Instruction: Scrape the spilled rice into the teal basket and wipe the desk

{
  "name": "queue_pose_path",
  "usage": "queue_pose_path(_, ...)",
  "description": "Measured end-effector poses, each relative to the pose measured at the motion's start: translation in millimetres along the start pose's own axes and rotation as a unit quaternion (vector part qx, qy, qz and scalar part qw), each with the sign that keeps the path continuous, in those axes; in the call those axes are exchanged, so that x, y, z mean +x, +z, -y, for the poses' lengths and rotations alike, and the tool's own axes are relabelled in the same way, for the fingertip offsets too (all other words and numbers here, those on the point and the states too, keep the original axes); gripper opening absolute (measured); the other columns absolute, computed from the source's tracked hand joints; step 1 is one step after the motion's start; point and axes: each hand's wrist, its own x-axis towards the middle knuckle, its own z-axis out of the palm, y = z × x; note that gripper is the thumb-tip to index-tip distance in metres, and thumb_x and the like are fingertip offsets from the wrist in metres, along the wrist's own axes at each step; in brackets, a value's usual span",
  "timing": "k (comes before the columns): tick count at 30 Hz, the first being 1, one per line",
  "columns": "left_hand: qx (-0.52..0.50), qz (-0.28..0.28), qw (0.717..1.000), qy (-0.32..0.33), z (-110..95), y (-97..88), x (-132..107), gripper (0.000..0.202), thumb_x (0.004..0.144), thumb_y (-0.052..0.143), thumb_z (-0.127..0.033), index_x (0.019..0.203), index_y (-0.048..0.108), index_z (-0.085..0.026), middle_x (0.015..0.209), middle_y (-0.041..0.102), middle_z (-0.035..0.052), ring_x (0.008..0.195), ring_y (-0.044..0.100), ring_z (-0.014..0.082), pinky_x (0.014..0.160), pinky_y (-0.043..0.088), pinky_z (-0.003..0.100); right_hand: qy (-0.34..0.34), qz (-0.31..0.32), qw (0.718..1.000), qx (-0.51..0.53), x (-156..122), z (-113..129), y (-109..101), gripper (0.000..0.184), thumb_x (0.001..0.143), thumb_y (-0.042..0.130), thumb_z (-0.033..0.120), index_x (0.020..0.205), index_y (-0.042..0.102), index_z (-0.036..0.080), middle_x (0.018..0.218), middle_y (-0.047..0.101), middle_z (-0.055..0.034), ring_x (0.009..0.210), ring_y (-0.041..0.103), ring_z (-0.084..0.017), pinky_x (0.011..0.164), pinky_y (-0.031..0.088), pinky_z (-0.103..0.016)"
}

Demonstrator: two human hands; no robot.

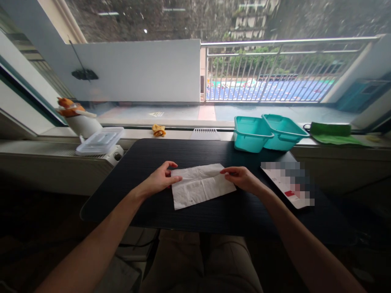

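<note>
A white paper napkin (200,186), folded into a long rectangle, lies flat on the black ribbed table (214,215) in front of me. My left hand (159,179) pinches the napkin's left edge between thumb and fingers. My right hand (242,178) pinches the upper right corner with thumb and forefinger. Both forearms reach in from the bottom of the view.
Two teal plastic bins (269,132) stand at the table's far right edge. A white card with red print (287,185) lies to the right. On the window sill are a clear plastic lid (100,141), a white cup (82,122), a yellow crumpled item (159,130) and green cloth (331,132).
</note>
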Motion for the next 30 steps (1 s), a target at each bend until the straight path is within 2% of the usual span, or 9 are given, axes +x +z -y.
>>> queue_pose_path(3, 0.036, 0.0, 0.999, 0.005, -0.5, 2.8, -7.4, 0.055, 0.057, 0.079, -0.031, 0.106, 0.057, -0.02, 0.073, 0.065, -0.0035, 0.064, 0.063, 0.0174, 0.057, 0.046, 0.025, 0.008, 0.006, 1.0, -0.005, -1.3, 1.9, -1.0, 0.04, 0.068, 0.062, 0.03, 0.099, 0.077, 0.01, 0.052, 0.055, 0.0038, 0.046, 0.039, -0.009, 0.044, 0.03, -0.023)
queue_pose_path(6, 0.055, -0.019, 0.998, 0.012, 3.2, 10.3, -7.2, 0.047, 0.057, 0.074, -0.023, 0.103, 0.06, -0.021, 0.069, 0.063, -0.0046, 0.065, 0.063, 0.0179, 0.059, 0.046, 0.026, 0.005, -0.001, 1.0, -0.01, -0.4, -0.1, -0.2, 0.036, 0.067, 0.064, 0.032, 0.091, 0.078, 0.01, 0.06, 0.063, -0.0001, 0.052, 0.048, -0.011, 0.047, 0.035, -0.024)
queue_pose_path(10, 0.039, -0.045, 0.998, 0.024, 5.9, 17.6, -0.3, 0.042, 0.062, 0.067, -0.025, 0.103, 0.058, -0.021, 0.075, 0.065, -0.0029, 0.069, 0.064, 0.0179, 0.064, 0.048, 0.027, -0.001, -0.02, 1.0, -0.013, 1.9, -8.5, 3.0, 0.03, 0.067, 0.065, 0.038, 0.079, 0.076, 0.013, 0.067, 0.067, -0.0031, 0.059, 0.055, -0.015, 0.051, 0.04, -0.025)
queue_pose_path(15, -0.013, -0.037, 0.999, 0.033, 2.7, 17.1, 4.0, 0.051, 0.064, 0.067, -0.033, 0.11, 0.052, -0.019, 0.079, 0.067, -0.0009, 0.071, 0.066, 0.018, 0.065, 0.051, 0.028, -0.008, -0.023, 1.0, -0.02, 1.3, -14.3, 4.6, 0.027, 0.069, 0.062, 0.033, 0.083, 0.075, 0.014, 0.059, 0.061, 0.0006, 0.051, 0.046, -0.011, 0.046, 0.033, -0.023)
queue_pose_path(20, -0.028, -0.043, 0.998, 0.022, 2.6, 15.2, 0.9, 0.061, 0.067, 0.068, -0.041, 0.119, 0.047, -0.019, 0.073, 0.063, -0.0038, 0.061, 0.062, 0.0144, 0.057, 0.048, 0.026, -0.008, -0.012, 0.999, -0.031, -0.4, -11.0, 2.4, 0.032, 0.07, 0.06, 0.032, 0.088, 0.078, 0.013, 0.056, 0.059, 0.0013, 0.048, 0.041, -0.01, 0.044, 0.03, -0.023)
queue_pose_path(24, -0.003, -0.015, 1.0, 0.015, 3.7, 16.4, -2.3, 0.068, 0.061, 0.074, -0.03, 0.123, 0.051, -0.02, 0.071, 0.064, -0.0045, 0.055, 0.059, 0.0126, 0.052, 0.045, 0.023, -0.009, -0.021, 0.999, -0.039, -1.6, -9.5, 1.2, 0.036, 0.07, 0.06, 0.033, 0.091, 0.078, 0.011, 0.057, 0.058, 0.0009, 0.049, 0.042, -0.011, 0.045, 0.031, -0.024)
queue_pose_path(28, 0.02, -0.007, 0.999, 0.026, 5.5, 19.9, -0.5, 0.048, 0.061, 0.071, -0.022, 0.108, 0.064, -0.02, 0.068, 0.065, -0.0039, 0.063, 0.063, 0.0154, 0.056, 0.046, 0.023, -0.008, -0.028, 0.998, -0.054, -3.7, -7.8, 0.8, 0.039, 0.07, 0.06, 0.031, 0.099, 0.077, 0.011, 0.058, 0.059, 0.0017, 0.05, 0.045, -0.012, 0.046, 0.035, -0.024)
queue_pose_path(30, 0.019, -0.009, 0.999, 0.029, 5.4, 20.9, 1.5, 0.047, 0.063, 0.07, -0.023, 0.109, 0.063, -0.019, 0.074, 0.068, -0.0021, 0.068, 0.066, 0.0172, 0.059, 0.048, 0.024, -0.007, -0.038, 0.997, -0.066, -3.7, -7.0, 0.4, 0.043, 0.072, 0.061, 0.028, 0.109, 0.074, 0.013, 0.062, 0.061, 0.0019, 0.053, 0.05, -0.013, 0.049, 0.039, -0.024)
